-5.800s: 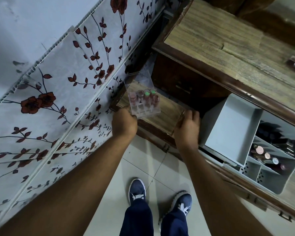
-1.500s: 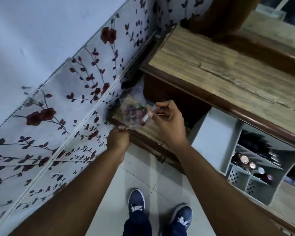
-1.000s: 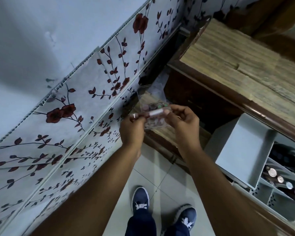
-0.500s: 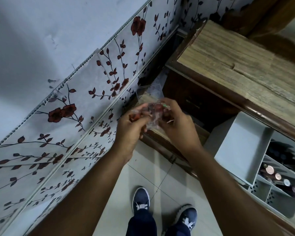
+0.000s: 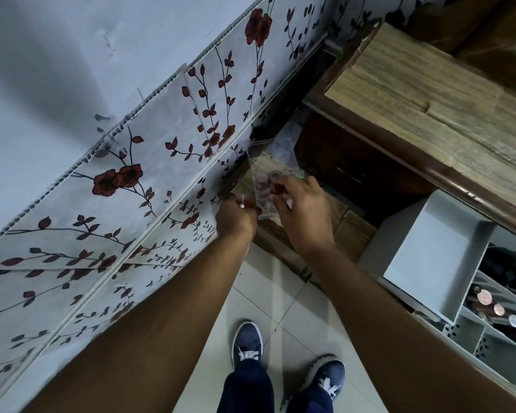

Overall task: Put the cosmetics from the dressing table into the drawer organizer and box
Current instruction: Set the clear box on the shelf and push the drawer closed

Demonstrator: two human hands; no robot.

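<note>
A clear plastic box point(image 5: 261, 171) with its lid raised stands on a low wooden ledge point(image 5: 353, 238) beside the dressing table; several lipsticks stand inside it. My right hand point(image 5: 303, 211) reaches over the box and pinches a red-tipped lipstick point(image 5: 276, 189) at its top. My left hand point(image 5: 236, 217) sits at the box's left corner, fingers curled round a small pale cap point(image 5: 242, 202). The grey drawer organizer point(image 5: 429, 257) stands open at the right, with several cosmetics point(image 5: 489, 305) in its narrow compartments.
The wooden dressing table top point(image 5: 429, 93) runs along the upper right. A floral wall panel point(image 5: 131, 186) closes in the left side. My two blue shoes point(image 5: 248, 344) stand on the tiled floor below.
My hands have drawn apart. The right hand has carried the lipstick over the box, and the left hand has dropped to the box's left corner with the pale cap.
</note>
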